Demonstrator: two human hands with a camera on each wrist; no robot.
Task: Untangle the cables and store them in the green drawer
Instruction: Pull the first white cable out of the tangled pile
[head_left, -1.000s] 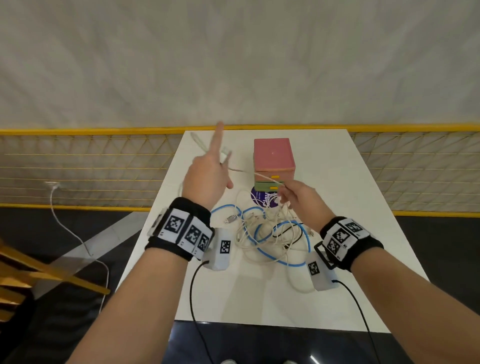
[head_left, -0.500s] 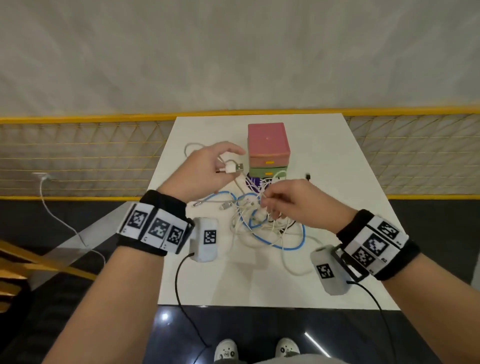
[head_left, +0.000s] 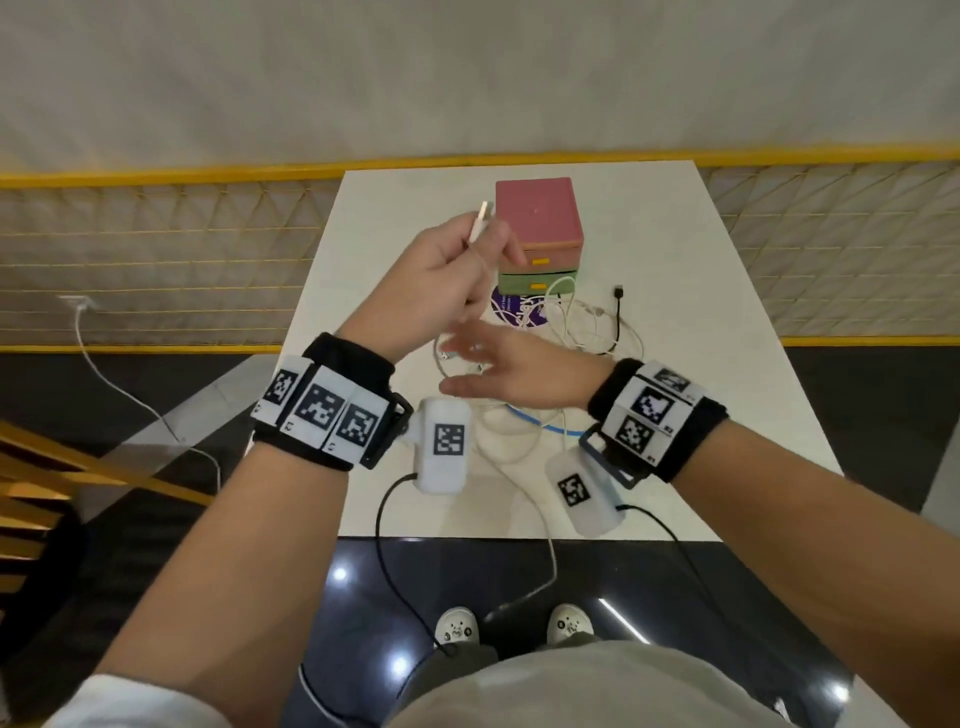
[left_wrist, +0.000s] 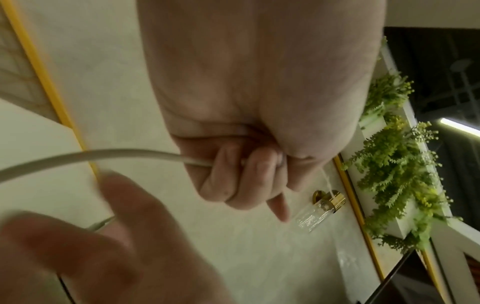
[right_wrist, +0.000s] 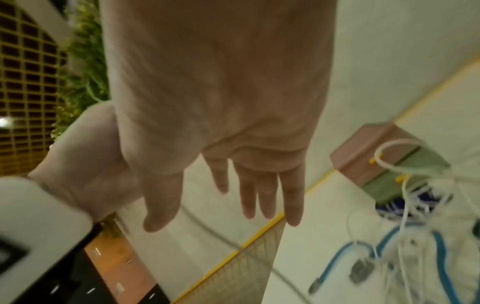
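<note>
Right hand (head_left: 511, 371) nearest, over cable heap (head_left: 524, 415) on table (head_left: 675, 322); grip spread, fingers (right_wrist: 262, 197) straight, holding nothing. Blue cable (right_wrist: 439, 253) and white ones tangled under it. Left hand (head_left: 447, 275) raised beyond, grip curled round white cable (left_wrist: 103, 157), plug end (head_left: 480, 221) poking up past knuckles. Black cable (head_left: 617, 312) lies right of heap. Farther: green drawer (head_left: 537, 283) closed, under pink drawer (head_left: 537, 218), white loop touching its front.

Indoor mezzanine, yellow mesh railing (head_left: 156, 270), plant wall (left_wrist: 397, 156)
</note>
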